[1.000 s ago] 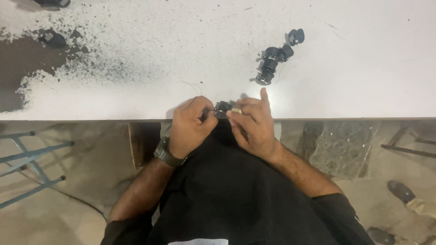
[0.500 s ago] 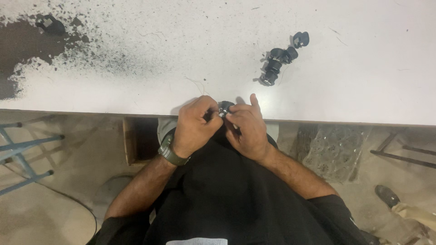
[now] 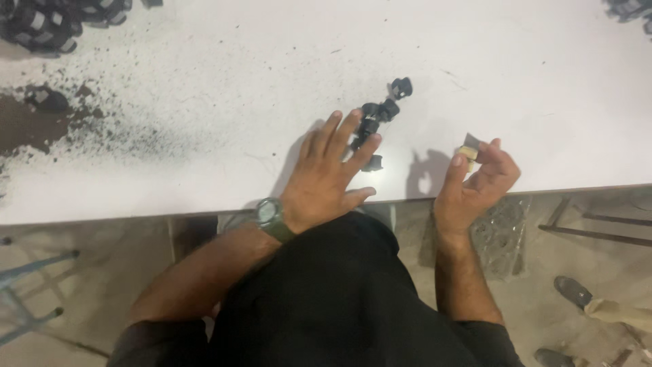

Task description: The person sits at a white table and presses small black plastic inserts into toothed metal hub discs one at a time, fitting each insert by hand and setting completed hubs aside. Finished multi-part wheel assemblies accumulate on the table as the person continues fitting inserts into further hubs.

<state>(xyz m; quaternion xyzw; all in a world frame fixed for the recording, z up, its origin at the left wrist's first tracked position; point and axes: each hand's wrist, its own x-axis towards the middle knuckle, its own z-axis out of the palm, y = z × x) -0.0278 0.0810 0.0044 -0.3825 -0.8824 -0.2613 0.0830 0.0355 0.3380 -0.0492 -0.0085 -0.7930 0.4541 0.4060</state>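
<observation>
Nearest, right hand (image 3: 475, 187) raised at the table edge (image 3: 102, 211), thumb and fingertips pinching a small tan-and-grey piece (image 3: 468, 148), flat and squarish. Loose pinch so close to the edge: likely drop to the floor. Left hand (image 3: 326, 180) spread flat, fingertips reaching into a cluster of small black parts (image 3: 375, 122), chunky, matte, plastic-looking; a careless sweep could scatter them. Green wristwatch (image 3: 272, 217) on that wrist. Farther off, white tabletop worn to dark speckled patches (image 3: 41, 129).
</observation>
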